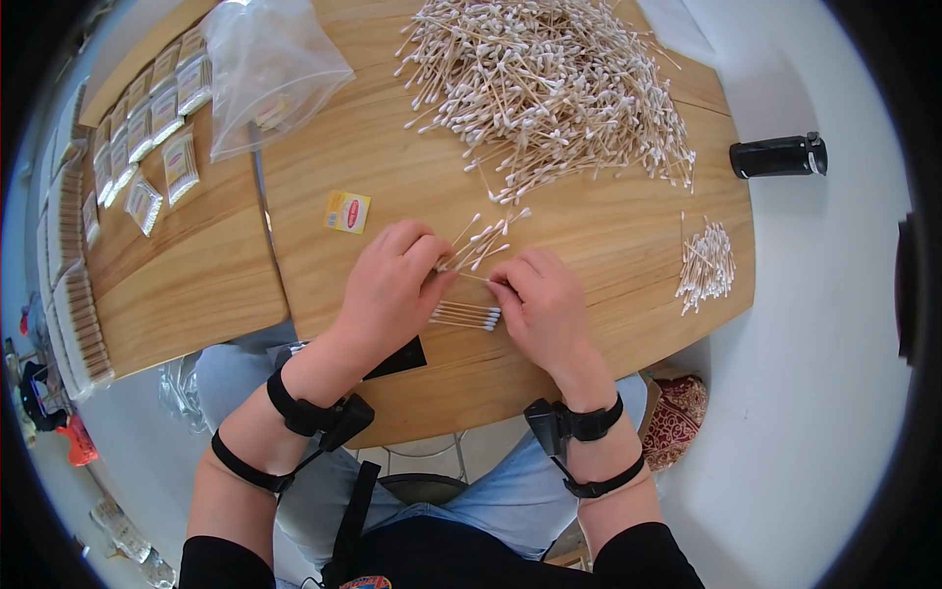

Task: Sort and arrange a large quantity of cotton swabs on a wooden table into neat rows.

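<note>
A single cotton swab (473,278) spans the gap between my two hands. My left hand (391,285) is closed in a pinch at its left end, and the fingertips are partly hidden. On the other end, the thumb and forefinger of my right hand (543,302) are pinched together. Just below the hands lies a neat row of several cotton swabs (466,314), side by side, their left ends close to my left hand. Beyond the fingers, a few loose cotton swabs (483,242) are scattered at angles on the wooden table (334,285).
A big heap of cotton swabs (549,88) covers the far middle; a smaller pile (706,265) sits at the right edge. A yellow card (347,212), a clear plastic bag (265,79) and several wrapped packets (167,113) lie leftward. A black bottle (778,157) is at right.
</note>
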{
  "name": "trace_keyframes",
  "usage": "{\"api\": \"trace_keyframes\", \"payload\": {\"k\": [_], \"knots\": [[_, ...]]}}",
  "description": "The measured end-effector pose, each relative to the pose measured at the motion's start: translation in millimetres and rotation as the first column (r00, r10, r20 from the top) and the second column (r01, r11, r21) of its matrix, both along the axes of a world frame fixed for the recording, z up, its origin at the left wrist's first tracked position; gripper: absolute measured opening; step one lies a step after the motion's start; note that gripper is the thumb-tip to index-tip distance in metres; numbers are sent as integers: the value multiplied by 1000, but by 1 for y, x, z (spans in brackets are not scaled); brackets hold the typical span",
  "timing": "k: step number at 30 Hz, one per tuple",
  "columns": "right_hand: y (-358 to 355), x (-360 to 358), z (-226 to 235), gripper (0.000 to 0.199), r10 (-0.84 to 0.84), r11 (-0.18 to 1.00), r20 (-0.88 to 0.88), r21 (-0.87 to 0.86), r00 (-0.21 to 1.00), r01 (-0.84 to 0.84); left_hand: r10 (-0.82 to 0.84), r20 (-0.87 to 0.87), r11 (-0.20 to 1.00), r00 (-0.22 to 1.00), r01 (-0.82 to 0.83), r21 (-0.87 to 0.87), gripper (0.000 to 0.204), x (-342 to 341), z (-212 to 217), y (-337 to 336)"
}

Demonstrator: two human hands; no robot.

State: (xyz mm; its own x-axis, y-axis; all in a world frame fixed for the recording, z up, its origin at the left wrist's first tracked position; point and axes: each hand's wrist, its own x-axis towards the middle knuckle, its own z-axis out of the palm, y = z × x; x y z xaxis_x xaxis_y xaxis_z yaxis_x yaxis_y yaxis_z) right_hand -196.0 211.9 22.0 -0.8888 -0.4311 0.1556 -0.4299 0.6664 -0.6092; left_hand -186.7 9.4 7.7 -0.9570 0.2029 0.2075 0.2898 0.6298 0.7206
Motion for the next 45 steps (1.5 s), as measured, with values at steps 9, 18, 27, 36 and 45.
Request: {"api": "trace_keyframes", "payload": {"k": [9, 18, 27, 36, 45], "knots": [[11, -3, 11, 12, 106, 994, 114, 2, 988, -107, 17, -47, 1000, 999, -16, 17, 10, -4, -5, -9], [3, -7, 2, 13, -19, 1000, -13, 8, 1000, 19, 55, -71, 998, 996, -57, -33, 10, -5, -4, -7], [3, -7, 5, 13, 48, 999, -16, 26, 999, -48, -29, -64, 999, 998, 28, -18, 13, -3, 5, -9], [5, -7, 0, 13, -4, 1000, -29, 1, 1000, 4, -92, -83, 990, 992, 83, -115, 16, -2, 3, -10], [11, -11, -1, 11, -53, 999, -43, 11, 998, 54, -82, 24, 995, 996, 81, 51, 16, 1, 2, -10]]}}
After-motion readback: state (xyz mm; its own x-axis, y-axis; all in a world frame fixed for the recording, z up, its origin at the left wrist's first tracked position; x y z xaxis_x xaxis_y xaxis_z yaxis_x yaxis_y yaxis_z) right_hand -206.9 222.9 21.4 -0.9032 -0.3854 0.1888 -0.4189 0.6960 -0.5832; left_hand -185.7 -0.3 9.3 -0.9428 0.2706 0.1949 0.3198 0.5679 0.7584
